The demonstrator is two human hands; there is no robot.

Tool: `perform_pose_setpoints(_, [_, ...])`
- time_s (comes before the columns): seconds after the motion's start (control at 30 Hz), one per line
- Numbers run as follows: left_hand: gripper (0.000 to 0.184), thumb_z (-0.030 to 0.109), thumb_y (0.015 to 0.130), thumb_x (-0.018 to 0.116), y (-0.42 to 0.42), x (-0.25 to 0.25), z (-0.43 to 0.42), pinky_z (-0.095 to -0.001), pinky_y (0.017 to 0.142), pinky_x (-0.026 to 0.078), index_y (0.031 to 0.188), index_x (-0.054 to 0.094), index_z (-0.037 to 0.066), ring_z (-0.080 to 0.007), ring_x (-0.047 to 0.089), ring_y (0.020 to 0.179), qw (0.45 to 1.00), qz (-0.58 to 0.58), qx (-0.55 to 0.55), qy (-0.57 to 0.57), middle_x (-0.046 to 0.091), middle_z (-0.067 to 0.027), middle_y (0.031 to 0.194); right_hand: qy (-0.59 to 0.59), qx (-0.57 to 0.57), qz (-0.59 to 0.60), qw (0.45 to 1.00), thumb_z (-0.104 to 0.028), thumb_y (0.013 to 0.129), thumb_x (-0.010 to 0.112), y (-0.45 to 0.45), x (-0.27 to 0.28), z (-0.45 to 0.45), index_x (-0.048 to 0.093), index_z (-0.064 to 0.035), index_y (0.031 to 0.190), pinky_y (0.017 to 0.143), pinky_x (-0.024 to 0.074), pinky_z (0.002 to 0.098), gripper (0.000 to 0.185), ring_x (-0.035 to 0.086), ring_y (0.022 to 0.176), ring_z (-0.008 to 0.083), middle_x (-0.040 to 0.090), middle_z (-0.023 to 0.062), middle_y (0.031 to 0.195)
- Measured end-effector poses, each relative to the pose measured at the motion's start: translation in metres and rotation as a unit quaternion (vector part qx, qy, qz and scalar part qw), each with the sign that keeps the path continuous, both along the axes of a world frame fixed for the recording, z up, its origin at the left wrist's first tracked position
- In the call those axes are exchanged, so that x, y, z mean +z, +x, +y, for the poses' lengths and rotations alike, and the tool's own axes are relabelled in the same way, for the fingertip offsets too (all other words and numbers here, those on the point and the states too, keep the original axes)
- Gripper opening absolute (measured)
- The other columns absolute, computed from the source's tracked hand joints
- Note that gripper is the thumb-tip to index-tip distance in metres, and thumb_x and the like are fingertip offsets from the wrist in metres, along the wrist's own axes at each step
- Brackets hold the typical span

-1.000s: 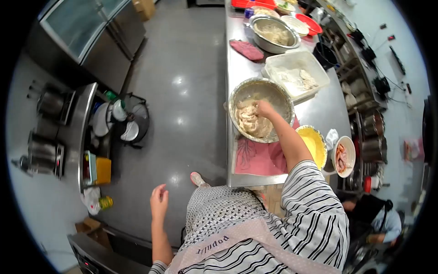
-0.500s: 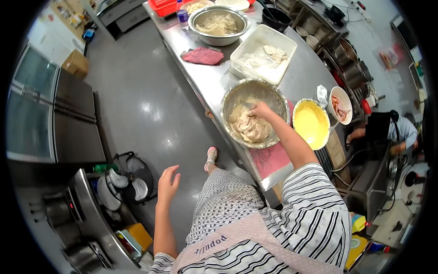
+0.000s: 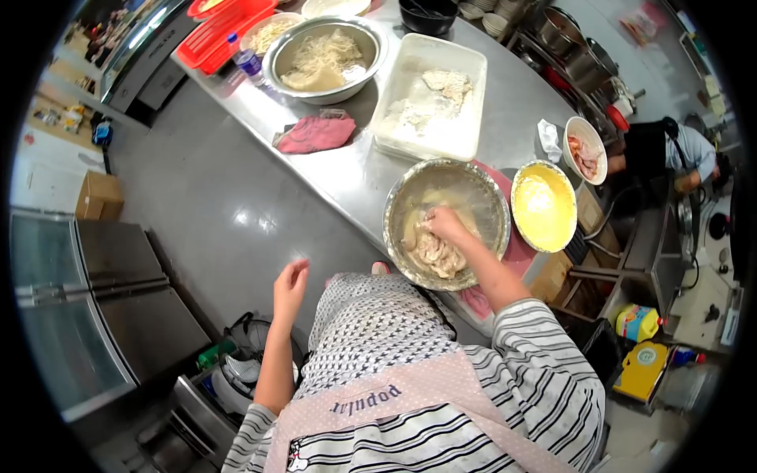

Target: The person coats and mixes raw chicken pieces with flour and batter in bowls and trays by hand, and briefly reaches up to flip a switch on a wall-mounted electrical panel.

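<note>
My right hand (image 3: 447, 224) reaches into a metal mixing bowl (image 3: 499, 206) with batter smeared on its wall. Its fingers are closed on pale strips of batter-coated raw meat (image 3: 438, 256), and the fingertips are partly hidden in them. Over the floor at the left hangs my left hand (image 3: 291, 284), empty, with loosely bent fingers. To the bowl's right stands a bowl of yellow batter (image 3: 544, 206). Behind the mixing bowl, a clear plastic tub (image 3: 388, 130) holds white flour (image 3: 413, 115) and a coated piece (image 3: 448, 85).
On the steel table (image 3: 347, 177) are a pink cloth (image 3: 317, 132), a metal bowl of noodle-like strands (image 3: 326, 59), a bottle (image 3: 250, 65) and red baskets (image 3: 206, 49). A white bowl of raw meat (image 3: 585, 151) stands at the right. Another person (image 3: 670, 154) is beyond it.
The view has turned, and I stand closer to the table. My right hand stays in the bowl among the meat. My left hand's fingers are drawn closer together.
</note>
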State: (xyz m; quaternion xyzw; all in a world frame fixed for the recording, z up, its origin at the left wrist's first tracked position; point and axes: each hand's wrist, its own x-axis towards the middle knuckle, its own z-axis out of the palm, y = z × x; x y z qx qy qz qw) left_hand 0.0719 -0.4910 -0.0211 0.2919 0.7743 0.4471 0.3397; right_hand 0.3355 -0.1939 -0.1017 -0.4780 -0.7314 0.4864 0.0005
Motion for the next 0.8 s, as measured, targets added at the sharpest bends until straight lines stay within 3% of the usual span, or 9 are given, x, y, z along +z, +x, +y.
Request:
perform_pose_setpoints(0.13, [0.022,0.009,0.087,0.056,-0.033,0.000,0.099,-0.0255,0.077,0.047,0.107,0.060,0.000,-0.0137,0.061,0.087,0.995,-0.029,-0.092,0.032,0.065,-0.0081,0.099,0.159,-0.016,-0.013,0.987,-0.008,0.068,0.059,-0.012,0.037,-0.034,0.065,-0.0022,0.089,0.075,0.0484,0.0418,0.023,0.061,0.083,0.0365,0.063,0.0224,0.086])
perform_pose_setpoints(0.2, [0.024,0.011,0.087,0.057,-0.046,-0.006,0.152,-0.0263,0.077,0.047,0.108,0.059,0.001,-0.0139,0.060,0.090,0.989,-0.013,-0.141,0.051,0.064,-0.0079,0.100,0.165,0.041,-0.141,0.975,-0.002,0.068,0.056,-0.021,0.046,-0.036,0.063,-0.0012,0.088,0.074,0.0478,0.0429,0.022,0.060,0.082,0.0372,0.062,0.0226,0.082])
perform_pose_setpoints(0.33, [0.046,0.016,0.086,0.059,-0.054,-0.009,0.266,-0.0315,0.085,0.044,0.127,0.043,0.002,-0.0234,0.053,0.106,0.981,-0.025,-0.166,0.099,0.053,-0.0156,0.119,0.162,-0.046,-0.108,0.980,0.001,0.068,0.054,-0.040,0.072,-0.053,0.061,-0.0012,0.084,0.073,0.0471,0.0440,0.018,0.059,0.079,0.0378,0.061,0.0214,0.081])
perform_pose_setpoints(0.4, [0.060,0.026,0.083,0.063,-0.062,-0.046,0.322,-0.0349,0.086,0.044,0.130,0.036,-0.001,-0.0278,0.053,0.103,0.972,0.054,-0.199,0.115,0.048,-0.0221,0.120,0.164,-0.106,-0.156,0.968,-0.003,0.068,0.059,-0.050,0.063,-0.057,0.063,-0.0022,0.087,0.075,0.0472,0.0425,0.020,0.060,0.080,0.0372,0.062,0.0202,0.082])
perform_pose_setpoints(0.5, [0.068,0.023,0.079,0.063,-0.055,-0.036,0.372,-0.0390,0.091,0.041,0.132,0.030,-0.003,-0.0344,0.050,0.105,0.971,-0.007,-0.237,0.027,0.043,-0.0279,0.122,0.112,-0.168,-0.159,0.966,-0.010,0.067,0.066,-0.052,0.063,-0.064,0.066,-0.0035,0.089,0.075,0.0478,0.0425,0.023,0.060,0.081,0.0377,0.064,0.0199,0.082])
perform_pose_setpoints(0.57, [0.069,0.018,0.077,0.059,-0.071,-0.082,0.401,-0.0397,0.093,0.039,0.133,0.027,-0.004,-0.0370,0.047,0.108,0.946,0.023,-0.323,0.036,0.040,-0.0293,0.123,0.095,-0.225,-0.218,0.945,-0.014,0.065,0.072,-0.043,0.059,-0.059,0.068,-0.0047,0.093,0.072,0.0496,0.0378,0.030,0.063,0.077,0.0303,0.065,0.0191,0.080])
perform_pose_setpoints(0.63, [0.068,0.005,0.069,0.049,-0.067,-0.073,0.399,-0.0414,0.099,0.033,0.132,0.027,-0.005,-0.0434,0.039,0.114,0.926,0.054,-0.372,0.025,0.041,-0.0312,0.121,-0.050,-0.388,-0.058,0.918,0.000,0.064,0.067,-0.022,0.064,-0.056,0.066,0.0019,0.092,0.066,0.0497,0.0303,0.029,0.061,0.070,0.0186,0.066,0.0102,0.076])
perform_pose_setpoints(0.7, [0.060,0.002,0.068,0.048,-0.077,-0.084,0.402,-0.0407,0.097,0.035,0.126,0.035,-0.006,-0.0422,0.045,0.108,0.911,0.011,-0.400,0.098,0.050,-0.0292,0.112,-0.103,-0.468,0.071,0.875,0.001,0.068,0.066,-0.018,0.106,-0.051,0.066,0.0036,0.092,0.066,0.0484,0.0267,0.025,0.057,0.069,0.0111,0.064,0.0044,0.077])
perform_pose_setpoints(0.8, [0.056,-0.004,0.066,0.045,-0.095,-0.091,0.406,-0.0371,0.094,0.038,0.122,0.040,-0.006,-0.0374,0.052,0.103,0.896,-0.042,-0.413,0.157,0.054,-0.0251,0.110,-0.090,-0.521,0.110,0.841,0.000,0.069,0.066,0.008,0.090,-0.066,0.066,0.0031,0.094,0.065,0.0480,0.0270,0.025,0.057,0.070,0.0119,0.065,0.0060,0.080])
